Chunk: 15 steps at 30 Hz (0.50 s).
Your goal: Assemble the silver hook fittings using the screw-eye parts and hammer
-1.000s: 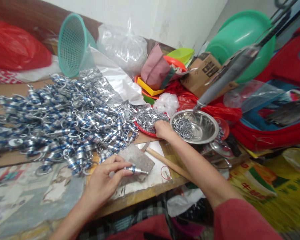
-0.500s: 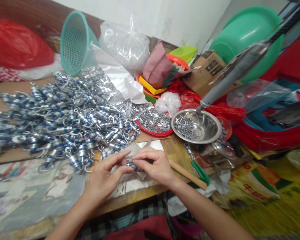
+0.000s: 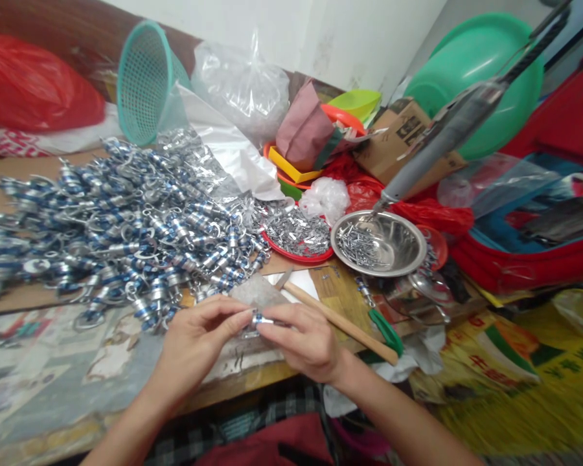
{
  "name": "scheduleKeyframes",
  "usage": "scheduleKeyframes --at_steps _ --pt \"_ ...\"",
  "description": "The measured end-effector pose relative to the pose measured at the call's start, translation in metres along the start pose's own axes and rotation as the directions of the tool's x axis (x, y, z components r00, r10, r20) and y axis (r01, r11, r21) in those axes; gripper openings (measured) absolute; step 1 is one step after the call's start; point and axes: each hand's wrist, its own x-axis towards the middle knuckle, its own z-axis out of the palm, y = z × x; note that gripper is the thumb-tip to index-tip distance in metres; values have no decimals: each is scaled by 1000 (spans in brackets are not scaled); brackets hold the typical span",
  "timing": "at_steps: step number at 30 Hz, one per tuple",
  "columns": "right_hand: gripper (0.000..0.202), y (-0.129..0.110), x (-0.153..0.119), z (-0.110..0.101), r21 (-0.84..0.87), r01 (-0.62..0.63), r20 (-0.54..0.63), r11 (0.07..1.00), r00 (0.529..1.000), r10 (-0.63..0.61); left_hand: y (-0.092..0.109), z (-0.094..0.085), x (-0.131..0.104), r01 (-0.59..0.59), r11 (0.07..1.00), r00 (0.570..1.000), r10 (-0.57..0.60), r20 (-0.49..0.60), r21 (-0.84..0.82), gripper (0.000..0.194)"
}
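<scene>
Between my two hands is a small silver and blue metal part (image 3: 261,318), held over the front edge of the work table. My left hand (image 3: 200,340) pinches its left end between thumb and fingertips. The fingers of my right hand (image 3: 305,333) are closed round its right side and cover much of it. Just behind the hands lies a grey block (image 3: 257,291). A hammer with a wooden handle (image 3: 350,323) rests to the right of it. A large heap of similar silver and blue parts (image 3: 126,233) spreads over the table at the left.
A red tray of small metal strips (image 3: 298,233) and a steel bowl with pins (image 3: 398,243) stand behind the hands. A grey tool arm (image 3: 432,139) slants down over the bowl. A green-handled item (image 3: 386,331) lies right of the hammer.
My right hand has turned and shifted slightly right, showing more of the metal part. My left hand has moved a little left. More of the hammer handle now shows.
</scene>
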Motion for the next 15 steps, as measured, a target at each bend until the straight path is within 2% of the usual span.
scheduleKeyframes --at_steps 2,4,6,7,10,12,13,15 --pt "26 2 -2 -4 -90 117 62 989 992 -112 5 -1 0 -55 994 998 52 37 94 12" --pt "26 4 -1 -6 -118 154 89 981 986 -144 8 -2 1 -117 983 993 113 35 142 13" --pt "28 5 0 -6 -114 108 75 988 992 -100 10 -3 0 -138 981 990 136 27 138 14" --pt "29 4 0 -4 -96 54 56 994 997 -49 11 -3 0 -115 986 993 111 36 120 14" --pt "25 -2 -1 3 32 -141 -22 989 990 142 10 -1 -3 105 994 991 -102 91 -25 14" --pt "19 -9 -1 5 120 -242 -55 963 967 250 7 3 -5 269 948 962 -256 99 -168 29" --pt "17 -11 1 5 150 -284 -48 947 955 294 5 5 -7 316 920 949 -303 94 -230 41" --pt "14 -8 6 1 177 -351 52 920 936 347 1 9 -8 354 885 935 -341 97 -303 56"
